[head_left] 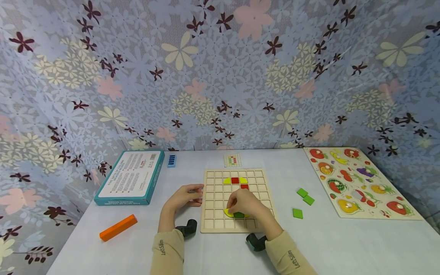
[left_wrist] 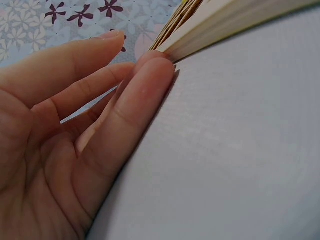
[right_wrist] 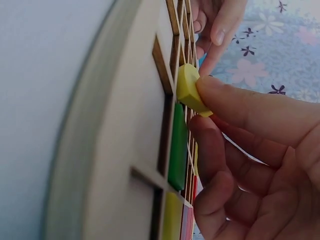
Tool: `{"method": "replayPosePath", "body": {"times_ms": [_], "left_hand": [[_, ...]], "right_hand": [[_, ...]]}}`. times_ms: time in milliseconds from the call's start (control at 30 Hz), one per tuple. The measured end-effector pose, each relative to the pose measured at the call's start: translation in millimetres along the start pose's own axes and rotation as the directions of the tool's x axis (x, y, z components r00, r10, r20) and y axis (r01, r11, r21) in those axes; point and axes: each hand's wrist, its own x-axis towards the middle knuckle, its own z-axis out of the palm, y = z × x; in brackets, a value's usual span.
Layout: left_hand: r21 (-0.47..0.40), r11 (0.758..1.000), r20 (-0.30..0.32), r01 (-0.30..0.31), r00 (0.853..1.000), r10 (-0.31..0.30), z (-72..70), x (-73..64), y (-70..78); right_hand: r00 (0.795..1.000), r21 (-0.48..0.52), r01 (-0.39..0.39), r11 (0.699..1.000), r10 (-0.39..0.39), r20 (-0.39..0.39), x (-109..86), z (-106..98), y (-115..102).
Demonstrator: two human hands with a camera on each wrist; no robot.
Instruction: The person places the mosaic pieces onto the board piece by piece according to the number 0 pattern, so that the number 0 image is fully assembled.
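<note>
My right hand point(head_left: 245, 204) pinches a yellow piece with a curved edge point(right_wrist: 189, 90) between thumb and forefinger. It is held tilted at a cell in a near row of the wooden grid board point(head_left: 237, 230). Right beside it, a green tile point(right_wrist: 177, 147) lies in its cell, followed by another yellow piece point(right_wrist: 172, 215). Farther up the board are a red tile point(head_left: 235, 180) between two yellow pieces and a second red tile point(head_left: 245, 186) below. At the board's left edge, my left hand point(head_left: 182, 198) rests with loosely bent fingers, fingertips point(left_wrist: 160, 70) right at the rim.
Behind the board lies a small pattern card point(head_left: 232, 160). Loose green tiles point(head_left: 297, 213) are to the right, before a fruit puzzle board point(head_left: 361, 191). On the left are a teal box point(head_left: 130, 175), a small blue case point(head_left: 171, 160) and an orange bar point(head_left: 118, 227). A flowered curtain stands behind.
</note>
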Motion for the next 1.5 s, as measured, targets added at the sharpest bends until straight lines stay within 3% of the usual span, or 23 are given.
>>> {"method": "replayPosePath", "body": {"times_ms": [400, 700, 1233, 1500], "left_hand": [[0.0, 1.0, -0.005, 0.0, 1.0, 0.0, 0.8, 0.3, -1.5], [-0.001, 1.0, -0.012, 0.008, 1.0, -0.009, 1.1, 2.4, -2.5], [0.008, 1.0, 0.021, -0.017, 1.0, 0.017, -2.6, 2.6, -5.0], [0.011, 1.0, 0.021, -0.021, 1.0, 0.021, -1.7, 1.1, -3.1]], "right_hand": [[1.0, -0.031, -0.001, 1.0, 0.001, 0.009, -1.3, 1.3, 2.0], [0.996, -0.046, -0.092, 0.995, 0.092, -0.003, -0.2, -0.8, 3.2], [0.999, -0.056, -0.042, 0.998, 0.041, -0.026, -0.3, 3.1, 4.4], [0.998, -0.06, -0.052, 0.997, 0.05, -0.026, -0.5, 2.8, 5.9]]}}
